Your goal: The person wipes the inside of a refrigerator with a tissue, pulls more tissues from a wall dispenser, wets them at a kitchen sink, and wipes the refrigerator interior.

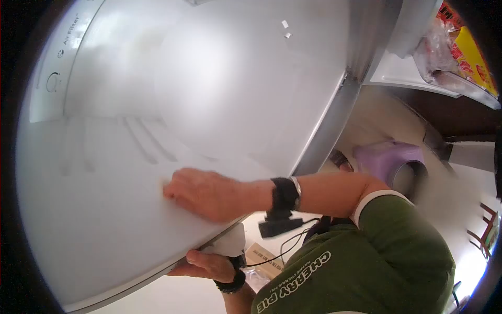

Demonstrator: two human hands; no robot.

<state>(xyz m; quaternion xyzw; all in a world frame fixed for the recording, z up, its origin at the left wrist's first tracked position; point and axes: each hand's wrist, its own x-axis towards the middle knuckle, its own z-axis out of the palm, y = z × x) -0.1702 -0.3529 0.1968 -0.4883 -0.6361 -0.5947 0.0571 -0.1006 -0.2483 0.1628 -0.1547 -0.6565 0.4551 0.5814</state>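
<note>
My right hand (204, 194) is closed against the pale inner surface of a refrigerator (115, 225). A small pale bit shows at its fingertips, blurred and too small to name. Lower down, my left hand (206, 266) grips the refrigerator's front edge (130, 287), thumb and fingers pressed to it. A whitish object (230, 242) lies just above the left hand, partly behind the edge. Black straps circle both wrists, and a black device with a cable hangs from the right one.
An open door compartment (439, 86) at the upper right holds a yellow and red packet (473, 57) and clear plastic. Beyond my arm stands a purple stool-like object (389, 157) on the floor. Below are a cardboard box (264, 259) and cables; a brown chair (487, 225) is far right.
</note>
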